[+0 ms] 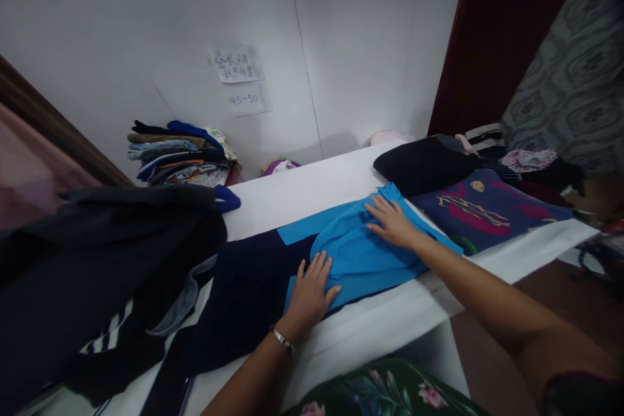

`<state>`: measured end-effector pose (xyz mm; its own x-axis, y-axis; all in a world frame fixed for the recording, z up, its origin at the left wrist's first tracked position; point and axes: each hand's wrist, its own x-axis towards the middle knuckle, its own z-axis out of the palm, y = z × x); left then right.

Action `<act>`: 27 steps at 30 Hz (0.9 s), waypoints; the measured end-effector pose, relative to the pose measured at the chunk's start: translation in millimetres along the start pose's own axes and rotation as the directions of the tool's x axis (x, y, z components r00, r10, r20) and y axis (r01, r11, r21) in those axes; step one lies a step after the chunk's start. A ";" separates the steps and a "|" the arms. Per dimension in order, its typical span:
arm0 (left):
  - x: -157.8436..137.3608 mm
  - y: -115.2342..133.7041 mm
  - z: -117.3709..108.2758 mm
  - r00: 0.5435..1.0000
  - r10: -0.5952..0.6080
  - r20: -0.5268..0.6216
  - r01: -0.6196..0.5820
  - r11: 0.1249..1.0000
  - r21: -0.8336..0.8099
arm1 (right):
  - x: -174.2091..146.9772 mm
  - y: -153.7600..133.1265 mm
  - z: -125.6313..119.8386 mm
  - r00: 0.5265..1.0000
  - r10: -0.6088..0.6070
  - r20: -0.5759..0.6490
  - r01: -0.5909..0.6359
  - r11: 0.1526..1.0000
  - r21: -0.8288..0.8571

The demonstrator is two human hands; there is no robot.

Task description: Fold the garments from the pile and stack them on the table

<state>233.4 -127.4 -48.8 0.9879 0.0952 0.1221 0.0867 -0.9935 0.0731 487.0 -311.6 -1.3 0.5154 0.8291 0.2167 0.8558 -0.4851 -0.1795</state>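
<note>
A bright blue garment (361,247), partly folded and wrinkled, lies on a dark navy cloth (248,292) on the white table. My left hand (312,289) rests flat on the blue garment's near left part, fingers apart, a metal bracelet at the wrist. Farther right, my right hand (390,221) lies spread on the same garment near its far edge. Neither hand grips any fabric that I can see. Whether the navy cloth is part of the blue garment, I cannot tell.
Dark clothes (121,260) are heaped at the left. A folded stack (182,153) stands by the wall at the back left. To the right lie a black garment (424,166) and a patterned navy one (487,205). Handwritten paper notes (238,65) hang on the wall.
</note>
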 end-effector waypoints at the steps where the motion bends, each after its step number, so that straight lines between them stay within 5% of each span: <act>1: 0.1 0.1 -0.3 1.000 0.000 -0.004 0.000 1.000 -0.009 | 13.6 11.2 -1.7 0.998 0.070 -0.002 -0.070 0.997 -0.036; 6: -0.5 -1.6 -0.5 1.000 0.005 -0.013 -0.005 0.999 -0.046 | 58.6 51.1 19.4 0.939 0.307 0.158 -0.292 0.950 -0.111; 11: -1.2 -2.0 0.0 1.000 -0.001 -0.023 0.000 0.999 -0.054 | 57.8 51.0 47.4 0.936 0.292 0.198 -0.266 0.952 -0.149; 19: -0.9 0.2 -2.7 1.000 -0.018 -0.010 0.017 0.996 -0.087 | 65.4 64.7 29.7 0.926 0.304 0.222 -0.299 0.952 -0.059; 27: -0.9 1.3 -5.9 1.000 -0.027 -0.007 0.026 0.995 -0.095 | 68.3 64.8 37.0 0.905 0.338 0.258 -0.341 0.939 -0.034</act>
<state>231.8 -128.4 -42.9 0.9843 0.1223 0.1270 0.0998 -0.9803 0.1704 576.1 -276.1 -33.7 0.7445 0.6582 -0.1122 0.6296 -0.7480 -0.2102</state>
